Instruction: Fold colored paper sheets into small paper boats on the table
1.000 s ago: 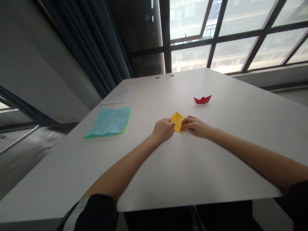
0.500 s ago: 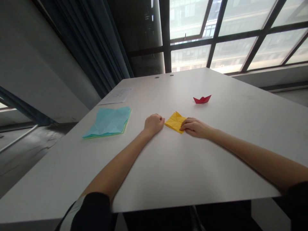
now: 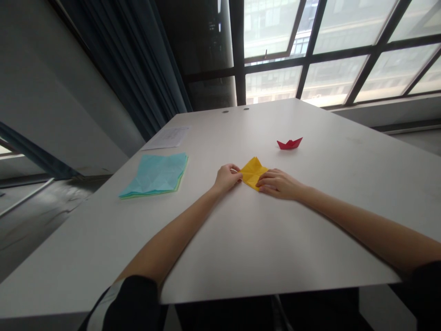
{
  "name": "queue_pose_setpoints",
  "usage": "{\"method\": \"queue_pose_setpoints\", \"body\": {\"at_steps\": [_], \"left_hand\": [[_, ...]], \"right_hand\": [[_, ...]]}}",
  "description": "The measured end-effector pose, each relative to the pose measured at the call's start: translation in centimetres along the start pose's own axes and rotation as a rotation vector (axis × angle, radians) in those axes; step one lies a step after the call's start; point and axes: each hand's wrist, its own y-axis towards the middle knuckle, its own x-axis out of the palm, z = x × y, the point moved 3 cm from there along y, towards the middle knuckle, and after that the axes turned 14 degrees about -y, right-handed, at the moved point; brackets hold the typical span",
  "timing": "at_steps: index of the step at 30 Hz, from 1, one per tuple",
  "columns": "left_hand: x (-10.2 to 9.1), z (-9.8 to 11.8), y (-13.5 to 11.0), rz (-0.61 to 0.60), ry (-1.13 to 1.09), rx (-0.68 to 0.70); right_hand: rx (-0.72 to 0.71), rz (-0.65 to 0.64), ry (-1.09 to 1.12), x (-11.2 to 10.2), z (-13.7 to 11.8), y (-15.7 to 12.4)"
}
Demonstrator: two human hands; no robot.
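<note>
A folded piece of yellow origami paper [image 3: 253, 170] lies on the white table between my hands, its far corner pointing away from me. My left hand [image 3: 228, 178] pinches the paper's left corner between thumb and fingers. On the other side, my right hand [image 3: 278, 184] is closed over the right edge, its fingertips on the paper and the thumb mostly hidden. Beyond the right hand stands a small red paper boat [image 3: 290, 144], touched by neither hand.
Left of my arms lies a stack of blue and green paper sheets [image 3: 156, 172], with a printed white sheet [image 3: 167, 137] behind it. The white table [image 3: 262, 248] reaches toward the windows [image 3: 334, 76]. A dark blue curtain [image 3: 138, 59] hangs at the left.
My left hand has moved right and taken hold of the yellow paper's left corner. That side of the paper is now slightly lifted and shifted. My right hand stays nearly in place.
</note>
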Motion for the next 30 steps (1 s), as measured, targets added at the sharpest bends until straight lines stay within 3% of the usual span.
{"method": "queue_pose_setpoints", "body": {"at_steps": [4, 8, 12, 16, 21, 25, 28, 30], "left_hand": [[0.6, -0.1, 0.0, 0.059, -0.297, -0.065], [0.9, 0.7, -0.4, 0.167, -0.545, -0.085], [1.3, 1.2, -1.2, 0.218, -0.682, -0.094], [1.8, 1.7, -1.8, 0.184, -0.751, -0.117], [2.2, 1.6, -2.1, 0.154, -0.763, -0.151], [1.9, 1.0, -1.9, 0.169, -0.688, -0.093], [1.6, 0.9, -1.7, 0.171, -0.566, -0.028], [1.5, 0.8, -1.6, 0.155, -0.486, -0.005]], "right_hand": [[0.116, 0.053, -0.046, -0.3, 0.1, 0.2], [0.465, 0.195, 0.028, -0.5, 0.9, 0.4], [0.759, 0.217, 0.260, 0.1, 1.6, 0.2], [0.839, 0.242, 0.567, 0.8, 1.9, 0.1], [0.805, 0.370, 0.843, 1.4, 2.5, 0.4], [0.795, 0.517, 0.654, 0.3, 2.9, 0.2], [0.766, 0.601, 0.298, -1.2, 2.9, -0.3], [0.649, 0.575, 0.060, -1.9, 2.7, -0.5]]}}
